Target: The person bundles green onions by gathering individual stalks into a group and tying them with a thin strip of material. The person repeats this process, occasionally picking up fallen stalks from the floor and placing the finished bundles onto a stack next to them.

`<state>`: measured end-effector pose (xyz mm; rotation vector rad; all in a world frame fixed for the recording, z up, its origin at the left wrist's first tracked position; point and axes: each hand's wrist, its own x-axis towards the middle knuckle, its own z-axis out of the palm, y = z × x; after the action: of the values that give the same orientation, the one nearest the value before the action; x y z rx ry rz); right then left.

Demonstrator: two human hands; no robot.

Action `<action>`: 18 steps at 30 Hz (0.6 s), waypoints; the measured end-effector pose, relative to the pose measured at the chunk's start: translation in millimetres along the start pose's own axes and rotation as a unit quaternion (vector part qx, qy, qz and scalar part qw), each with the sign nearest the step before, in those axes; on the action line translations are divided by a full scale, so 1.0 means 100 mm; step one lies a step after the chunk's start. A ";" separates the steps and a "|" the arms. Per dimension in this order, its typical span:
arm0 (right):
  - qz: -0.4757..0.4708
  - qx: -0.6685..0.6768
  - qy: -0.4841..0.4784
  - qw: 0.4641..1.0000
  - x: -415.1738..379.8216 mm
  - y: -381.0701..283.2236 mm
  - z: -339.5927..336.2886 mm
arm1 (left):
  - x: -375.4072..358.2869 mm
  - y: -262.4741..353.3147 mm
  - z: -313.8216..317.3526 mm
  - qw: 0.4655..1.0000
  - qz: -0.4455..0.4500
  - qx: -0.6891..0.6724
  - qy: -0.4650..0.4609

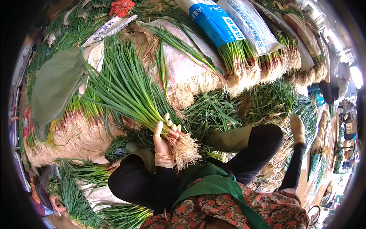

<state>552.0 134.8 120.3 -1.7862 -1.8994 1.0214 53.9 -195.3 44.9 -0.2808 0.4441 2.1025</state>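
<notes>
Apron (219, 185) cloth lies over your patterned top (211, 204), nearest the view. Beyond it, your left hand (163, 141) closes fingers and thumb around a green onion bunch (139, 97), gripping its stems just above the roots, leaves fanning away to the left. Your right hand (297, 129) stretches out beside loose leaves (305, 108); I cannot tell its grip. Farther off, a blue wrapper (213, 26) sheathes another rooted bundle (238, 63).

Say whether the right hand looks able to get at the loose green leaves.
Probably yes: the right hand is close beside the loose green leaves, with nothing visible in between.
</notes>
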 end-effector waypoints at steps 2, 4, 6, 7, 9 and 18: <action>-0.092 0.206 -0.152 0.962 -0.11 -1.08 1.13 | -0.03 0.00 0.04 1.000 -0.013 0.006 0.016; -0.347 -0.303 -0.160 0.873 -0.15 -1.77 2.27 | -0.06 0.01 0.06 1.000 -0.021 0.010 0.007; -0.429 -0.272 -0.241 0.827 -0.11 -1.78 3.60 | -0.09 0.05 0.05 0.999 -0.021 0.028 -0.012; -0.320 -0.267 -0.320 0.851 -0.33 -2.29 3.87 | -0.11 0.08 0.05 0.999 -0.024 0.034 -0.012; -0.327 -0.290 -0.282 0.854 -0.44 -2.36 4.52 | -0.12 0.12 -0.05 0.998 -0.033 0.047 -0.033; -0.500 -0.171 -0.395 0.752 -0.89 -2.04 3.92 | 0.07 0.01 -0.16 0.983 -0.039 0.177 0.029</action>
<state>153.0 -45.2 13.5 -0.0834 -3.0963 1.0458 49.4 -197.2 28.1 -0.1481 0.8163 1.9021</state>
